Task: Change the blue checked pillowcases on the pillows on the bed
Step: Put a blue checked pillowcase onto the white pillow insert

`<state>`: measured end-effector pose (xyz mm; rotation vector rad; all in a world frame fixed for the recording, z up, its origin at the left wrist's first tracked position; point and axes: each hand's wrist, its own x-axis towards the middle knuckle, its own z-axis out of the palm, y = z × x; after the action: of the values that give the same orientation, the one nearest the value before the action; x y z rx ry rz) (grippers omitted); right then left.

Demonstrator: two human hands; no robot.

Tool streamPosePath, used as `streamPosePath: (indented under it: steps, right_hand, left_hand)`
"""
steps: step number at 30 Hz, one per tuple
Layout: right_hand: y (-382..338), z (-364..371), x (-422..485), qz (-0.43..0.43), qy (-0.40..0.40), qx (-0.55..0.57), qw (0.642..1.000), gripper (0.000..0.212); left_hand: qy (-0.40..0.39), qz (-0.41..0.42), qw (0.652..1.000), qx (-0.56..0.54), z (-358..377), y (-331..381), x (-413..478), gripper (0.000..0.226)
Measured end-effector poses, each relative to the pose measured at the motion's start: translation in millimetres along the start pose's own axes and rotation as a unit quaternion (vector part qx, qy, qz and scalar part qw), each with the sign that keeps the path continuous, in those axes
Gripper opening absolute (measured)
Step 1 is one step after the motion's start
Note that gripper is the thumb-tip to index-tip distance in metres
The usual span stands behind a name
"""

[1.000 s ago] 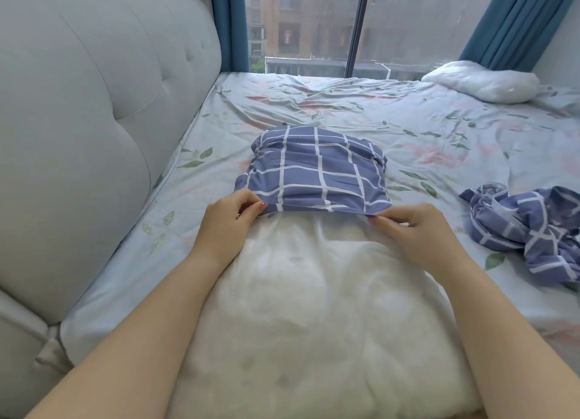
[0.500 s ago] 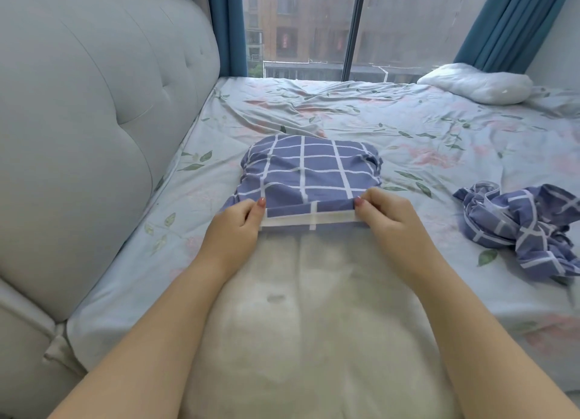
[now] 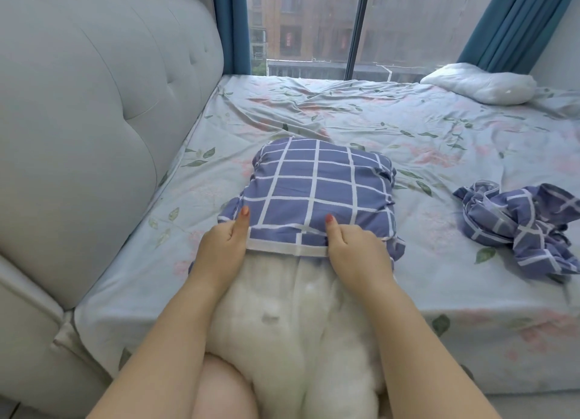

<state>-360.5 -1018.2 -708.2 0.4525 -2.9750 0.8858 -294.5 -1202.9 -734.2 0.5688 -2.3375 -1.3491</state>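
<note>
The person is working at the near edge of the bed (image 3: 392, 120), with a white pillow (image 3: 298, 324) lying lengthwise away from them, its near end resting against their lap and its far end lying on the floral sheet. A blue checked pillowcase (image 3: 317, 186) is covering only the far part of that pillow, and its white-banded open hem is sitting across the pillow's middle. The left hand (image 3: 219, 252) is pinching the left side of the hem, thumb lying on top and fingers curled underneath out of sight; the right hand (image 3: 354, 252) is gripping the right side in the same way. Both hands are closed on cloth, neither holding anything else. The step in hand is probably the drawing of the case along the pillow towards the near end, though from this view alone it is hard to rule out that it is being taken off. If it is going on, the next move is calling for an even pull on both sides, with the bare filling being tucked in so it is not bunching at the hem. A second blue checked pillowcase (image 3: 514, 227) is lying crumpled to the right, well apart, and another bare pillow (image 3: 480, 87) is waiting at the far right corner, so much of the task is looking unfinished.
</note>
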Motion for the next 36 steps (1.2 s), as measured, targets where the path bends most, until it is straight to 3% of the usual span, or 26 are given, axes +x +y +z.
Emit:
streamPosePath:
  steps: [7,12,23,26,31,36]
  right_hand:
    - [11,4,-41,-0.065,-0.019,0.066,0.996,0.055]
    - [39,19,-70,-0.088,0.036,0.098,0.991,0.049]
    - [48,19,-96,-0.100,0.010,0.144,0.984,0.044]
    - [52,21,-101,-0.074,-0.008,0.162,0.984,0.048]
    - [53,20,-106,-0.068,-0.027,0.171,0.983,0.046]
    - [67,18,-115,-0.060,0.009,0.209,0.976,0.041]
  left_hand:
    - [0.021,0.017,0.999,-0.030,-5,-45,-50,0.066]
    - [0.026,0.132,0.990,0.047,-2,-39,-64,0.054]
    - [0.044,0.182,0.980,0.069,-7,-51,-105,0.045]
    - [0.041,0.179,0.979,0.093,-8,-55,-110,0.056]
    - [0.043,0.157,0.984,0.071,-12,-54,-115,0.035]
    - [0.029,0.127,0.991,0.035,-17,-49,-114,0.043]
